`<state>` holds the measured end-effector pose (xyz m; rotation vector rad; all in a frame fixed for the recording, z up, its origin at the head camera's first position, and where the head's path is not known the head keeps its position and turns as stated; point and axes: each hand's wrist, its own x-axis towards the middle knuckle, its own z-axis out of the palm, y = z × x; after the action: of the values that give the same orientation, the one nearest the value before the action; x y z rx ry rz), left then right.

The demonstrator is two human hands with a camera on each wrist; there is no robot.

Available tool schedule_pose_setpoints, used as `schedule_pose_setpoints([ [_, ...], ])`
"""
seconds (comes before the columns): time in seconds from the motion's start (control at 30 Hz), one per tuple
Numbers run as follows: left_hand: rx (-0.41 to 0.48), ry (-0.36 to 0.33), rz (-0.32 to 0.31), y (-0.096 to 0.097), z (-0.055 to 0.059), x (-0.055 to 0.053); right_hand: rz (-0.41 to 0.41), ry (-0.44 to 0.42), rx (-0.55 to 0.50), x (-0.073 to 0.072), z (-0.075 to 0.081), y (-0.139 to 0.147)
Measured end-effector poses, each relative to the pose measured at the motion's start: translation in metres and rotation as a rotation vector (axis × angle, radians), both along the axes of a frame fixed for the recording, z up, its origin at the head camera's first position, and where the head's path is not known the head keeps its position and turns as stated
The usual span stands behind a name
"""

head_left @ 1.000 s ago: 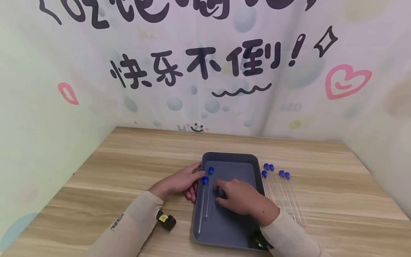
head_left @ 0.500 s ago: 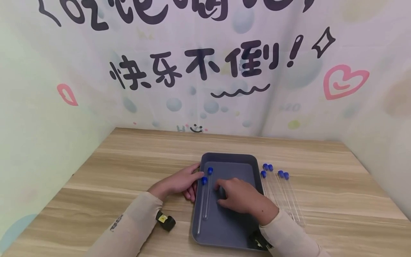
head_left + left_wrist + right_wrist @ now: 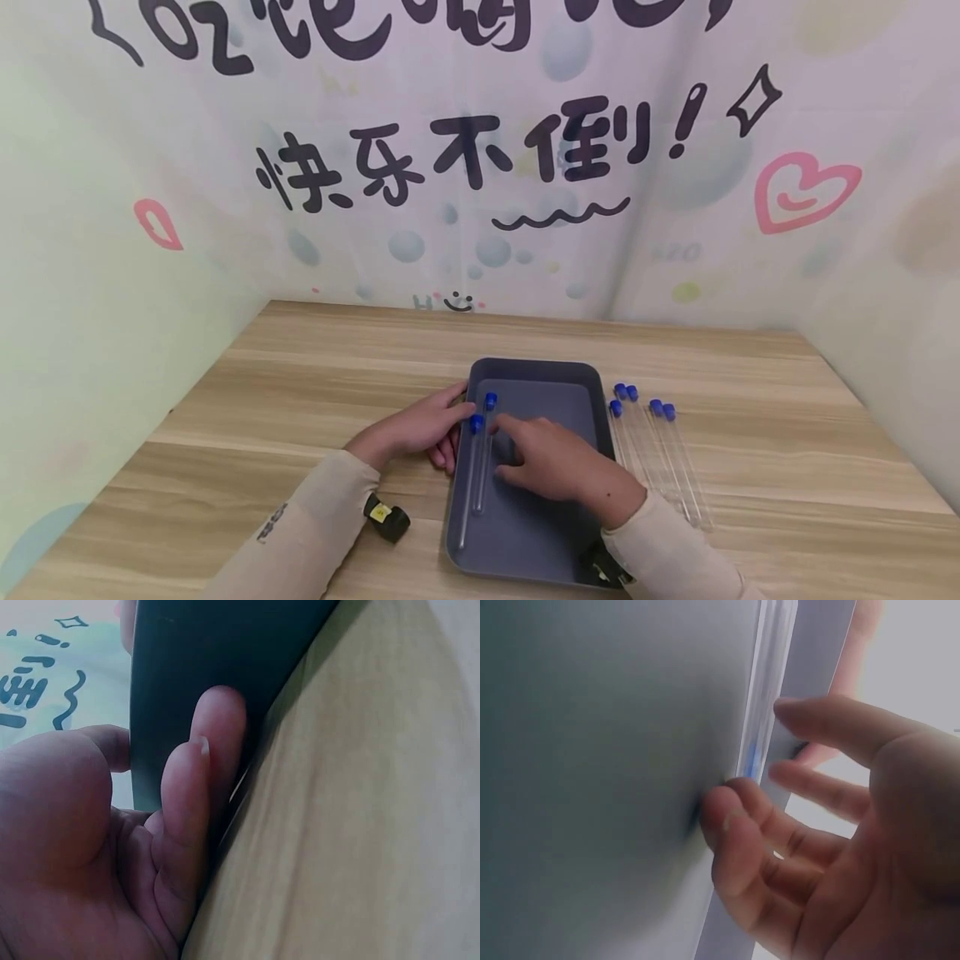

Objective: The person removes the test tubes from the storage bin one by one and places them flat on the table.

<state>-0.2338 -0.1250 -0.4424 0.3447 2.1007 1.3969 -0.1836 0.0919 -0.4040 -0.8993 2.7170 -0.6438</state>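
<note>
In the head view, my left hand (image 3: 420,429) grips the left wall of a dark grey tray (image 3: 547,550), thumb at the rim and fingers against the outside. The left wrist view shows those fingertips (image 3: 219,720) on the tray's outer wall (image 3: 187,652). Inside the tray, along its left side, lie two clear test tubes with blue caps, one tube (image 3: 463,508) nearer the wall and another tube (image 3: 480,479) beside it. My right hand (image 3: 558,467) hovers over the tray, fingers bent loosely and thumb apart, holding nothing. Its index fingertip is close to the second tube.
Several more blue-capped test tubes (image 3: 678,467) lie on the wooden table (image 3: 322,358) just right of the tray. A patterned cloth (image 3: 375,258) with writing hangs behind the table. Each forearm wears a sleeve and a small black wrist device (image 3: 388,517).
My right hand has shifted slightly left, its index finger coming closer to the tubes in the tray. The left hand keeps its place on the tray wall.
</note>
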Motion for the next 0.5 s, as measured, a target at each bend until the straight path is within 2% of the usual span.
schedule_pose_setpoints([
  [0.27,0.003,0.005,-0.008,0.0005,0.0000,-0.0004,0.065,-0.032,0.010,0.0001,0.0019,-0.0015],
  [0.5,0.001,0.009,-0.007,0.0003,0.0010,0.0005,0.078,-0.040,0.007,0.0014,0.0031,-0.0020],
])
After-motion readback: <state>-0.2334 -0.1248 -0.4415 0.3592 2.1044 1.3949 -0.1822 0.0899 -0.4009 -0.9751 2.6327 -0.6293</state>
